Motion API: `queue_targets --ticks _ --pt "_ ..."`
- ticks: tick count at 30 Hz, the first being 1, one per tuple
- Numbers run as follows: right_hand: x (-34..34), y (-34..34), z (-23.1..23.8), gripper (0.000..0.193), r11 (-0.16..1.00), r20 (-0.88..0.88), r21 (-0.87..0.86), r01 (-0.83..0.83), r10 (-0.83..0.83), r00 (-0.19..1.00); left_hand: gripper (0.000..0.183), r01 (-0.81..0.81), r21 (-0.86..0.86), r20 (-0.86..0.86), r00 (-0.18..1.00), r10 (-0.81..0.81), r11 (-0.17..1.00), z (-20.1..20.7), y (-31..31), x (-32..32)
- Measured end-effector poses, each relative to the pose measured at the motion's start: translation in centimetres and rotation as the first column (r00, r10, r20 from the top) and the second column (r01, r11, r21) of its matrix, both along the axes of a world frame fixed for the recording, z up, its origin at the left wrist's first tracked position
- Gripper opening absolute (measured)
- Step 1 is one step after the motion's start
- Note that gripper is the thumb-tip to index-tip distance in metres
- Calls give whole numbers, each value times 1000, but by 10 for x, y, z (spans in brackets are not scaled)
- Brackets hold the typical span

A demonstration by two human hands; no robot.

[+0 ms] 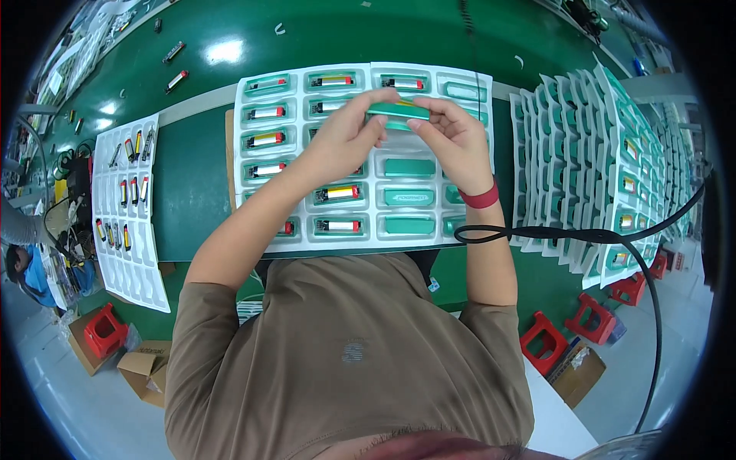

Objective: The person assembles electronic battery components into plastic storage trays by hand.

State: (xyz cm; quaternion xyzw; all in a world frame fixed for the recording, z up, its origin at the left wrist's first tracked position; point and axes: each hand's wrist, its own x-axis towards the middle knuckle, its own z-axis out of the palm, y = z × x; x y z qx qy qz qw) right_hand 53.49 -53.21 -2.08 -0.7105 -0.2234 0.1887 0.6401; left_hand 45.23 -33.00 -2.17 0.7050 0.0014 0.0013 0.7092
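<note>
My left hand [354, 132] and my right hand [458, 134] pinch the two ends of a green plastic casing [399, 110], held above a white compartment tray [369, 222]. A yellow strip shows along the casing's upper edge; my fingers hide part of it. In the tray's left columns, open green shells carry small red, yellow and black battery assemblies [337, 193]. Farther right, several compartments hold green pieces with no battery visible, such as a closed-looking green case [409, 197]. A red band [480, 197] circles my right wrist.
At the right stand tightly packed upright trays [567, 169] with green cases. A second white tray [134, 253] with loose batteries lies at left. A black cord [567, 232] loops across my right forearm. Loose batteries [177, 81] lie on the green bench; red stools [543, 343] stand below.
</note>
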Motion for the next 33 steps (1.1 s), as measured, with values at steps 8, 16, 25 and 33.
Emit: queue_targets --ticks 8,16,25,33 --pt "-16 10 17 37 958 851 157 239 -254 459 36 -199 406 526 849 -50 892 31 -1 3" --pt "-7 -7 -1 23 965 457 148 219 -263 850 36 -8 517 208 971 -117 856 17 -1 12" --pt "16 -14 -2 21 819 653 -556 140 327 683 17 -69 878 278 880 -386 474 -19 -29 -14" --pt "223 180 -3 35 942 591 -335 28 187 785 16 88 693 108 969 -223 715 22 7 -24"
